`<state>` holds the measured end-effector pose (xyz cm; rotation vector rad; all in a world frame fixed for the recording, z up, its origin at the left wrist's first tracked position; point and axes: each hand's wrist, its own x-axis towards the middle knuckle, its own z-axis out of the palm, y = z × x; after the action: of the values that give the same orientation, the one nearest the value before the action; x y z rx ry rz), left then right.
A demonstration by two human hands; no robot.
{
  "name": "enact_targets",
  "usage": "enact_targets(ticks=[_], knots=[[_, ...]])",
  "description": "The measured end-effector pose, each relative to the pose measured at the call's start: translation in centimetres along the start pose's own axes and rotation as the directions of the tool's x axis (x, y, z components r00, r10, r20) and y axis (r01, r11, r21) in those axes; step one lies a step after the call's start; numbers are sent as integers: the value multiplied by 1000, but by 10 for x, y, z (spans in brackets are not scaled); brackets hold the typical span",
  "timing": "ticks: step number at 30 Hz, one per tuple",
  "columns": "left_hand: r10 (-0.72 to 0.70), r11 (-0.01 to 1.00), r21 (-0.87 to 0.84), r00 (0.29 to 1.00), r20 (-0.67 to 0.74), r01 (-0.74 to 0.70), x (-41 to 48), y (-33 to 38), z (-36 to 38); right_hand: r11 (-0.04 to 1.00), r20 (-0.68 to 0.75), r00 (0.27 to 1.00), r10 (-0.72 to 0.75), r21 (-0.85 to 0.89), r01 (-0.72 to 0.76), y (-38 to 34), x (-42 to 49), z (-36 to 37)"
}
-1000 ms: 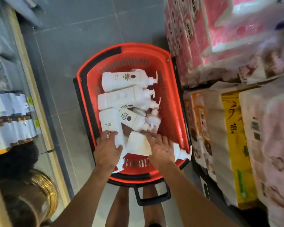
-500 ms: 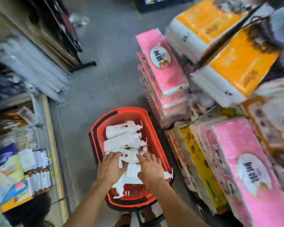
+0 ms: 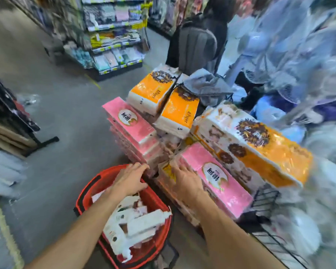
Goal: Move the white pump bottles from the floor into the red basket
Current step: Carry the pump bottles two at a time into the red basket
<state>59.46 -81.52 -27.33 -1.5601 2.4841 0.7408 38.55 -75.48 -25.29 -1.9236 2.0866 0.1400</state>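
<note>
- White pump bottles (image 3: 142,222) lie heaped inside the red basket (image 3: 89,183).
- Left hand (image 3: 131,180) hovers over the basket's far rim, fingers loosely straight, holding nothing.
- Right hand (image 3: 186,180), fingers spread, is over a pink tissue pack (image 3: 221,183) beside the basket's right edge — contact too blurred to tell.

At six o'clock the basket (image 3: 153,199) is glowing red, its bottles (image 3: 144,223) showing white. Toward one o'clock pink packs (image 3: 132,125) are sitting beside orange packs (image 3: 153,88) bearing brown flower prints.

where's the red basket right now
In the head view, the red basket sits on the floor at lower centre, beneath the left hand, with the pink tissue packs just to its right.
</note>
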Motion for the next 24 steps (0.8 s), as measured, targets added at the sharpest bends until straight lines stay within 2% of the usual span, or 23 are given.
enact_targets(ticks=[4,7,13,17,19,21,24], knots=[[167,985,40,986,12,-168,2,50,-37,993,9,993,114,32,-114,36,-44,-50],[277,960,-5,955,104,-278,1,84,-64,973,-7,976,219,69,-218,72,-84,-75],[536,818,152,831,149,-555,4,198,-94,883,-59,887,459,142,-448,156,-202,-105],[630,704,266,752,196,-659,-10,305,-73,771,-73,774,629,184,-610,222,-321,-117],[656,641,303,708,261,-705,-22,361,-52,684,-83,685,724,221,-695,249,-393,-120],[717,571,291,639,280,-768,-40,415,-26,585,-79,585,807,244,-773,272,-460,-110],[816,425,277,497,295,-862,-85,494,17,479,-13,492,870,251,-841,289,-540,-84]])
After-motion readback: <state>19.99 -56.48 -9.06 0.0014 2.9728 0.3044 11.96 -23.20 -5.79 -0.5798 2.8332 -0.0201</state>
